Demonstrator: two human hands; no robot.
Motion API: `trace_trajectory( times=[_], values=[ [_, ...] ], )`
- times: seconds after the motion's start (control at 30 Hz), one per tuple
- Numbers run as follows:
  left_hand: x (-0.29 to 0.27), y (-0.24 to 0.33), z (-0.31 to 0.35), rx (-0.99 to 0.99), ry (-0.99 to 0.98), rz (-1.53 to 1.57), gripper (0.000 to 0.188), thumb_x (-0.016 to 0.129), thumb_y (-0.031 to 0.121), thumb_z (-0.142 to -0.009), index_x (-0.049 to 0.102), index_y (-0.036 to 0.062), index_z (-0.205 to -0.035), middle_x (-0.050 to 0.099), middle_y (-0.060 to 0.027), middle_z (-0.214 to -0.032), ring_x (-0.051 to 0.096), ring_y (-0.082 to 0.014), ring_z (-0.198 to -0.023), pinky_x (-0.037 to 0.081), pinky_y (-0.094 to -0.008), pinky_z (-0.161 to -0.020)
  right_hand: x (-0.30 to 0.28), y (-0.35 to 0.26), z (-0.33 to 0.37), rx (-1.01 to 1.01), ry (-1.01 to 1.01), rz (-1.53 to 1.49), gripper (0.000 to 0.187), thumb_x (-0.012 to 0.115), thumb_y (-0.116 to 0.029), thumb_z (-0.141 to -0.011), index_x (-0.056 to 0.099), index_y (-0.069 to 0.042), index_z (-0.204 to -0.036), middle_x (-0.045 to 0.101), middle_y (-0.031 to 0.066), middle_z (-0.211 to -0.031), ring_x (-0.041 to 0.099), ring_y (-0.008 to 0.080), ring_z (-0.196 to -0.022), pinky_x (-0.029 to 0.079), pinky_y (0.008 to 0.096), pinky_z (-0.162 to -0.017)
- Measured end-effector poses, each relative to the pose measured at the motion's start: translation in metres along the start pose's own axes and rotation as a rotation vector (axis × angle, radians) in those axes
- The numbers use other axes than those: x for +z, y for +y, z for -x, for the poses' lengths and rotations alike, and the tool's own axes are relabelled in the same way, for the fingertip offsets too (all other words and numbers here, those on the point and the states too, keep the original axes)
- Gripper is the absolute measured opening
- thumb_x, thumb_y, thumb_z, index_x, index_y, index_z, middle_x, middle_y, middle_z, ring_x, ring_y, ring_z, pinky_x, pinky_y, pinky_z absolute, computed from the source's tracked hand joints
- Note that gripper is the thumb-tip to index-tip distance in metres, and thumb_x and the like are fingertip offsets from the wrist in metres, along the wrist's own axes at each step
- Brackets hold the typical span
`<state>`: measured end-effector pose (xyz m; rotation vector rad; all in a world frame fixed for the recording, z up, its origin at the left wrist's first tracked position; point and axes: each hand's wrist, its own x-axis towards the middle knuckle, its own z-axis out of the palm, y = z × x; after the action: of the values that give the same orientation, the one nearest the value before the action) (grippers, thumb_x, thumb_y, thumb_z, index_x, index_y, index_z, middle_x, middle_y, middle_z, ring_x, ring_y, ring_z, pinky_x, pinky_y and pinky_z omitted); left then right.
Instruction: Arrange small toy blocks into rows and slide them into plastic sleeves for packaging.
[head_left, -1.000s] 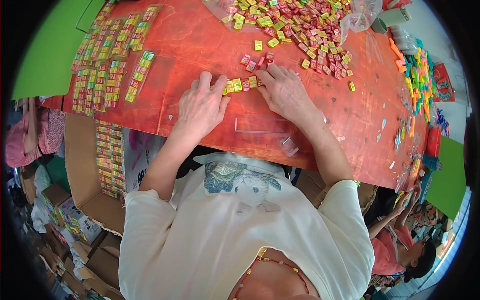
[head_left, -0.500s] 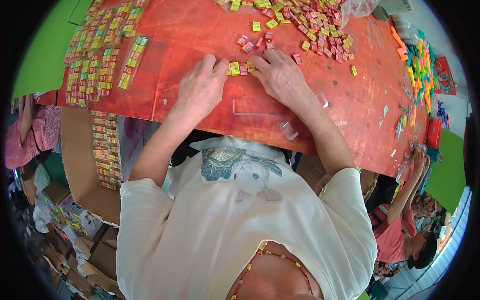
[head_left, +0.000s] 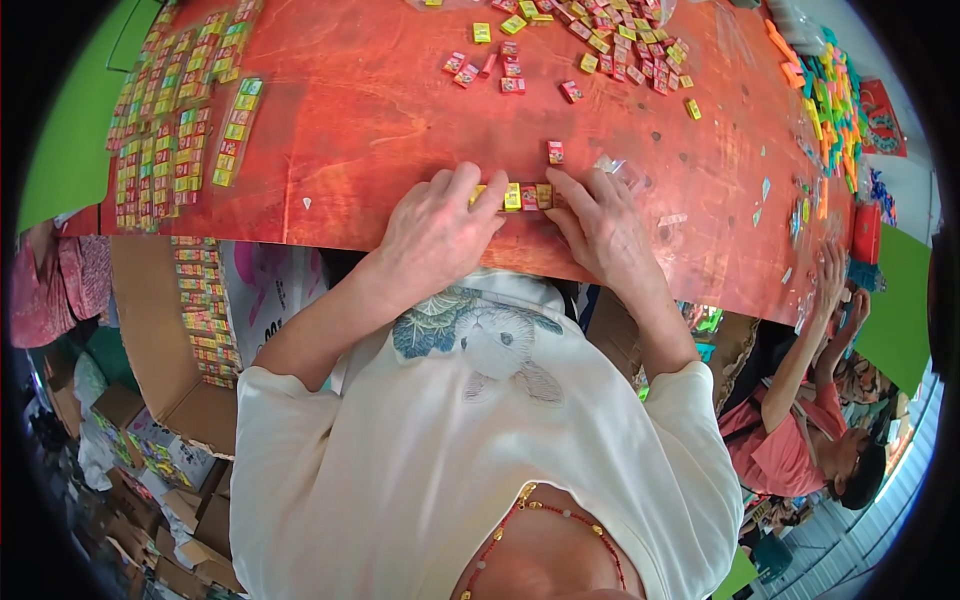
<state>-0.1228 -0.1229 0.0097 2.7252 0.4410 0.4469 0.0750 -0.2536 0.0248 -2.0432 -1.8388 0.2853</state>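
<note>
Cardboard boxes [head_left: 190,400] are standing on the floor to the person's left, below the worktop edge; the nearest one is lying open, and strips of small colourful packets [head_left: 205,305] are resting along its raised flap. More boxes with bright packets inside are crowding the lower left, too small to make out further.

On the red worktop [head_left: 360,120] both hands are meeting at the near edge. The left hand [head_left: 435,235] is lying palm down, fingers spread a little, its fingertips touching one end of a short row of small packets [head_left: 522,195], yellow and red squares set side by side. The right hand [head_left: 600,225] is pressing against the other end of the row, fingers curved and close together. The row is sitting between the two hands, just by the worktop's front edge. A single red packet [head_left: 555,152] is lying just beyond the row.

Finished strips of packets [head_left: 180,130], mostly yellow, green and red, are lying in neat columns at the far left. A loose heap of packets [head_left: 600,45] is spreading across the far middle, with a few strays nearer in. Along the right edge orange and green packets [head_left: 830,90] are piling up near clear plastic wrapping.

Another person in a pink top [head_left: 790,450] is working at the right, arms raised to the worktop.
</note>
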Motion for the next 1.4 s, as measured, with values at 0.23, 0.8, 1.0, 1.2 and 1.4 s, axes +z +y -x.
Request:
trace_trajectory(
  times=[0.23, 0.8, 1.0, 1.2, 1.4],
  values=[
    [-0.002, -0.015, 0.012, -0.110, 0.169, 0.115, 0.060, 0.069, 0.022, -0.088, 0.051, 0.0052, -0.143, 0.051, -0.0201, -0.134, 0.055, -0.0369, -0.115, 0.045, -0.0509, -0.094, 0.007, 0.010, 0.011, 0.072, 0.057, -0.077, 0.032, 0.072, -0.009, -0.087, 0.065, -0.007, -0.118, 0.062, 0.0128, -0.100, 0.064, 0.0340, -0.092, 0.053, 0.0433, -0.081],
    [0.011, -0.033, 0.018, -0.177, 0.152, 0.625, 0.072, 0.061, 0.029, -0.093, 0.034, 0.0046, -0.155, 0.037, -0.0219, -0.157, 0.035, -0.0346, -0.146, 0.020, -0.0584, -0.116, 0.004, 0.012, 0.000, 0.169, 0.164, -0.330, 0.023, 0.061, 0.001, -0.093, 0.068, -0.003, -0.114, 0.064, 0.0128, -0.099, 0.065, 0.0261, -0.091, 0.051, 0.0333, -0.080],
    [0.013, -0.016, 0.006, -0.040, -0.002, 0.084, 0.072, 0.066, 0.033, -0.091, 0.039, 0.0063, -0.152, 0.044, -0.0220, -0.150, 0.039, -0.0382, -0.142, 0.023, -0.0645, -0.113, 0.006, 0.011, -0.008, 0.095, 0.228, -0.237, 0.023, 0.063, -0.002, -0.091, 0.067, -0.003, -0.113, 0.061, 0.0156, -0.094, 0.061, 0.0338, -0.089, 0.050, 0.0397, -0.077],
    [0.023, -0.027, 0.016, 0.069, 0.138, -0.138, 0.047, 0.060, 0.016, -0.087, 0.059, -0.0020, -0.130, 0.059, -0.0202, -0.119, 0.056, -0.0349, -0.110, 0.041, -0.0529, -0.094, 0.014, 0.015, -0.001, 0.097, 0.243, -0.212, 0.020, 0.061, 0.002, -0.088, 0.066, 0.000, -0.107, 0.061, 0.0168, -0.097, 0.057, 0.0351, -0.092, 0.046, 0.0410, -0.082],
    [-0.005, -0.064, 0.051, -0.231, 0.322, -0.235, 0.044, 0.057, 0.014, -0.087, 0.059, -0.0030, -0.128, 0.059, -0.0160, -0.106, 0.056, -0.0319, -0.096, 0.044, -0.0460, -0.081, 0.012, 0.016, -0.005, 0.047, 0.226, -0.153, 0.019, 0.062, 0.001, -0.088, 0.067, -0.003, -0.107, 0.062, 0.0156, -0.095, 0.057, 0.0340, -0.089, 0.045, 0.0419, -0.082]
  ],
)
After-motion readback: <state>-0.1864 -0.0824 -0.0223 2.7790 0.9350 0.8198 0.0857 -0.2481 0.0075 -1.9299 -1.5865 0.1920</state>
